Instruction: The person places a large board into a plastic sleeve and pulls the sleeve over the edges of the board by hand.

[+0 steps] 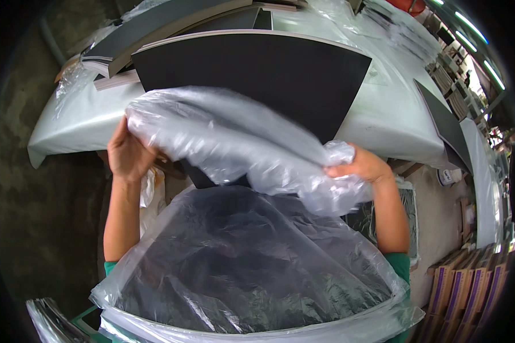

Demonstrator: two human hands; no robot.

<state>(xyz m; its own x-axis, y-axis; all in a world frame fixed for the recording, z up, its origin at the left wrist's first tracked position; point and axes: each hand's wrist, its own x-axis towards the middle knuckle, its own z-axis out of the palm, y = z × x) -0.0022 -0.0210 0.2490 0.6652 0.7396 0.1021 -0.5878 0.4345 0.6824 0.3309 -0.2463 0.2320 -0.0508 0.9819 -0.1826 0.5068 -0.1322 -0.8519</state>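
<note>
Bunched, crinkled clear plastic film (229, 134) stretches between my two hands, slightly smeared by motion. My left hand (130, 151) grips its left end, the fingers partly hidden behind the film. At the lower right end, my right hand (365, 166) pinches the film between thumb and fingers. Behind it, a large black board (252, 68) with a pale far edge lies on the table and reaches toward me. Closest to my body, a wide clear plastic sheet or bag (257, 257) spreads over something dark; whether it joins the film in my hands, I cannot tell.
A pale-covered table (395, 126) stands ahead, with stacked dark boards (171, 28) at the back left. Another dark panel (443, 123) lies at its right edge. Cartons (460, 286) stand on the floor at the lower right, and a white tub (449, 176) sits above them.
</note>
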